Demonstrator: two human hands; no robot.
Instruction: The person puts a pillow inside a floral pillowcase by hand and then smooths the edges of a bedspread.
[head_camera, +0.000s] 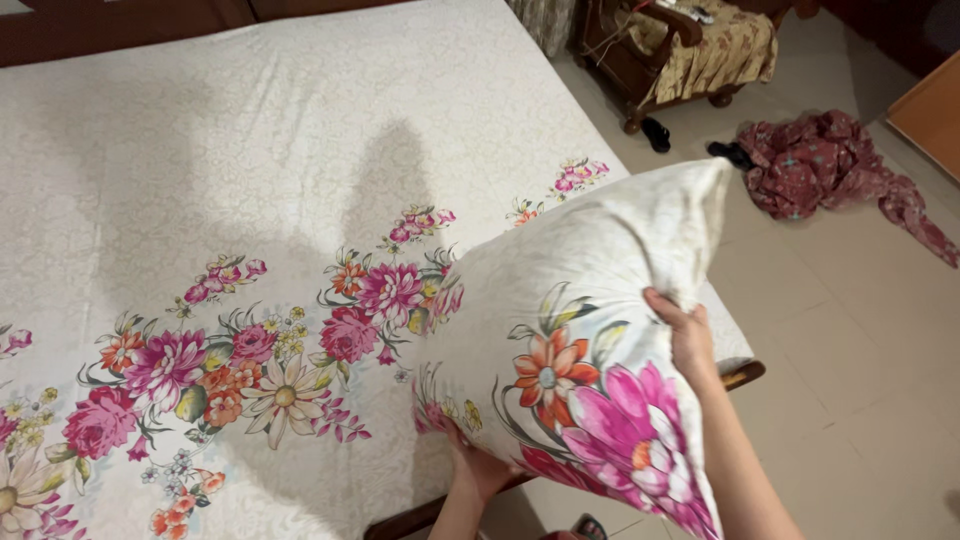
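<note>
Over the bed's near edge: both hands hold one pillow up in the air, tilted, its far corner toward 1 o'clock.
Bed (230, 130): the largest thing, spreading from centre out to 9 and 11 o'clock; its pale sheet carries a band of pink, red and orange flowers along the near side.
Pillow (590, 340): at 5 o'clock from the frame's centre, in a case of the same floral print, lifted clear of the sheet.
Floor (860, 350): pale tiles at 3 o'clock.
Chair (690, 50): wooden, with gold cloth, at 1 o'clock.
Cloth heap (820, 160): dark red, crumpled on the tiles at 2 o'clock.
Right hand (690, 335): grip clamped on the pillow's right edge, fingers pressed into the fabric; the pillow lies at 9 o'clock from it.
Left hand (478, 468): grip under the pillow's lower edge, bearing it; the pillow sits at 1 o'clock from it.
</note>
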